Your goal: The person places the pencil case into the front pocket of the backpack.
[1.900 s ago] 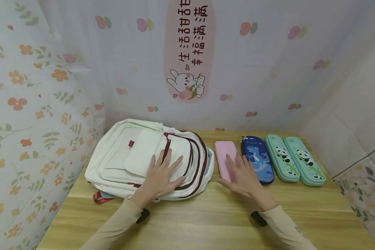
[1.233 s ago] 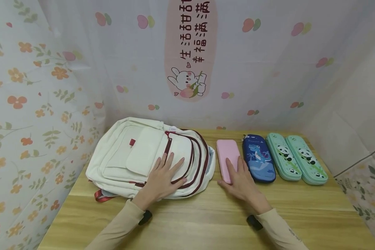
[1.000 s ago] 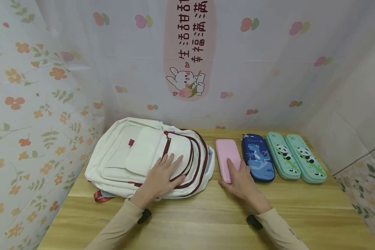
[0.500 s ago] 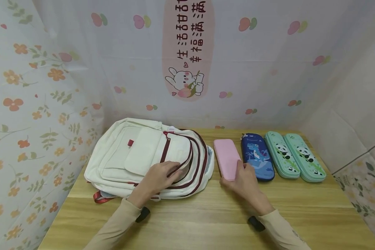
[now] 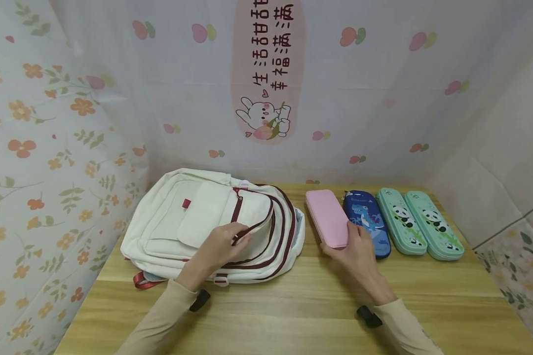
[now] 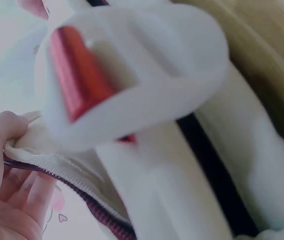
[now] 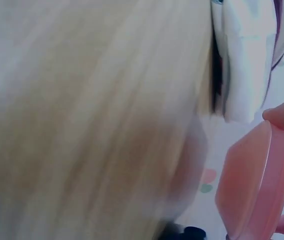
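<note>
A white backpack with dark red zips lies flat on the table at the left in the head view. My left hand pinches the zipped edge of its front pocket and holds the pocket's mouth apart; in the left wrist view, thumb and fingers grip that zipped flap. My right hand grips the near end of a pink pencil case, which is tilted and raised off the table. The right wrist view shows the pink case from below, between thumb and fingers.
Right of the pink case lie a blue dinosaur pencil case and two mint panda pencil cases, side by side on the wooden table. A patterned curtain hangs behind. A white buckle fills much of the left wrist view.
My left hand went from resting spread on the backpack to pulling back the pocket's edge. My right hand closed on the pink pencil case and lifted it slightly.
</note>
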{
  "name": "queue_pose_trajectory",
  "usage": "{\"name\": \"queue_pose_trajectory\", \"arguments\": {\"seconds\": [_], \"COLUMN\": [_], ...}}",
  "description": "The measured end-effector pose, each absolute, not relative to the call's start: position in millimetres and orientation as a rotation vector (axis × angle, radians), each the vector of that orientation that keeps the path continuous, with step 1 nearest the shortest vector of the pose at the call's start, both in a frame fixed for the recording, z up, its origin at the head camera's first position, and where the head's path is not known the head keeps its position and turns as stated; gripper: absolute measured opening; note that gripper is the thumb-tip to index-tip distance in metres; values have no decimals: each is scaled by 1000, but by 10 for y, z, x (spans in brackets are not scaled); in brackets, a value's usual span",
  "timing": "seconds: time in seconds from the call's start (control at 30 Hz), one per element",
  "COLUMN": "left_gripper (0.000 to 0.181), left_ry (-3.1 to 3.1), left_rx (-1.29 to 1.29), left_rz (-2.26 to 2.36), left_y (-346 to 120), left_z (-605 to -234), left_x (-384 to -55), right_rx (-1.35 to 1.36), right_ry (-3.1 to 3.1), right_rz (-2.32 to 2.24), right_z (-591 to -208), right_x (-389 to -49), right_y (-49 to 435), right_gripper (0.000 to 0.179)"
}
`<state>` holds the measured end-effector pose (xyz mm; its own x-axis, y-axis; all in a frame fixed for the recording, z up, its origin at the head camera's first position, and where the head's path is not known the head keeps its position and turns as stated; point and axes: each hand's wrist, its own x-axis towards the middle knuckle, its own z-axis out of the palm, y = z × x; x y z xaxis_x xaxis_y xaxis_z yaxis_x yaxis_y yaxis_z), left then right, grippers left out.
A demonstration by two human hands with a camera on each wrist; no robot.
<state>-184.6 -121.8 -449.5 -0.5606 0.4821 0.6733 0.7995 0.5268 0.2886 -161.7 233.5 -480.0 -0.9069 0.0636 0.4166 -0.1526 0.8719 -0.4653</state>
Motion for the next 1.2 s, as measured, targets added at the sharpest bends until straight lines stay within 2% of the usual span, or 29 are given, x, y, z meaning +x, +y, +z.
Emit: {"name": "queue_pose_trajectory", "arguments": {"seconds": [0.47,1.2], "left_gripper": [11,14], "left_ry": [-2156,-2043], "left_rx": [-930,-780], "left_rz": [-899,-945], "left_y": [-1316,-1508], "left_z": [-4366,-4275], "left_x": [-1893,-1827], "right_rx": [197,531], "right_ry": [-2514,-2666], "right_rz": [739,884], "right_z": [-4629,-4502], "right_x": [-1615,-1636], "right_y": [2259,1743], "right_gripper": [91,87]}}
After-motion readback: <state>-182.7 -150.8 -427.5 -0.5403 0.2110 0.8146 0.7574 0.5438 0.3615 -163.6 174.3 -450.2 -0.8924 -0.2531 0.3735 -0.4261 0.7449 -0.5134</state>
